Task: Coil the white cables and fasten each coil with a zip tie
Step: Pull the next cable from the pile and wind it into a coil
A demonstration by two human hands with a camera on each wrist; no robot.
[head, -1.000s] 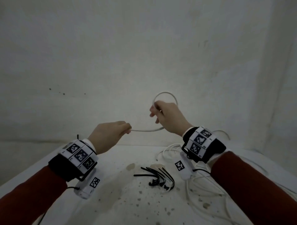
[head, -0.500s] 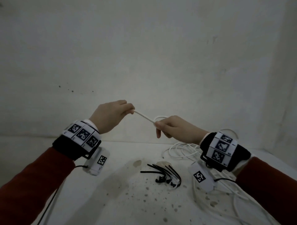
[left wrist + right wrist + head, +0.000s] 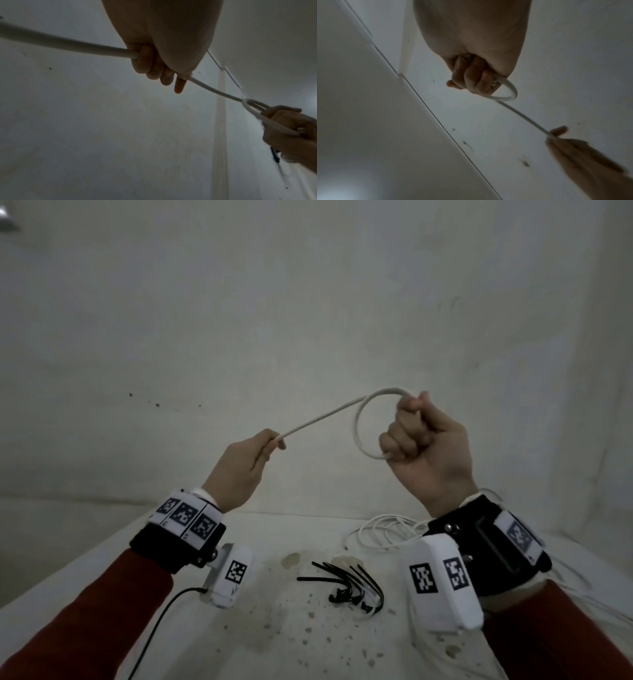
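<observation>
Gripping one white cable (image 3: 322, 418), both hands (image 3: 430, 451) raised.

White cable (image 3: 320, 419); black zip ties (image 3: 346, 583); dark-red sleeves (image 3: 85, 611); black-and-white checkered wrist markers (image 3: 186, 513); brown-speckled white table (image 3: 291, 642).

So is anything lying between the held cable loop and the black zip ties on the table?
Nothing visible. The right hand holds the cable loop in the air, above the zip ties, which lie uncovered on the table, with open space between them.
</observation>
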